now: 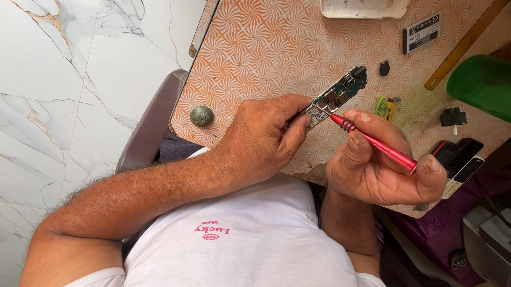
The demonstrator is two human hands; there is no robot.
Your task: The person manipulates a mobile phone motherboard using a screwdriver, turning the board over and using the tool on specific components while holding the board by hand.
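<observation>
My left hand (264, 138) grips the near end of a small green circuit board (341, 93), holding it tilted above the orange swirl-patterned table (260, 40). My right hand (381, 163) holds a red screwdriver (376, 143) between thumb and fingers. Its metal tip touches the board near my left thumb. The lower end of the board is hidden under my left fingers.
On the table lie a grey round lump (201, 116), a white tray (362, 3), a small battery (421, 32), a black knob (384, 67), a green-yellow tool (384, 106), a green bowl (490, 85), a wooden ruler (467, 41) and phones (460, 161). Marble floor at the left.
</observation>
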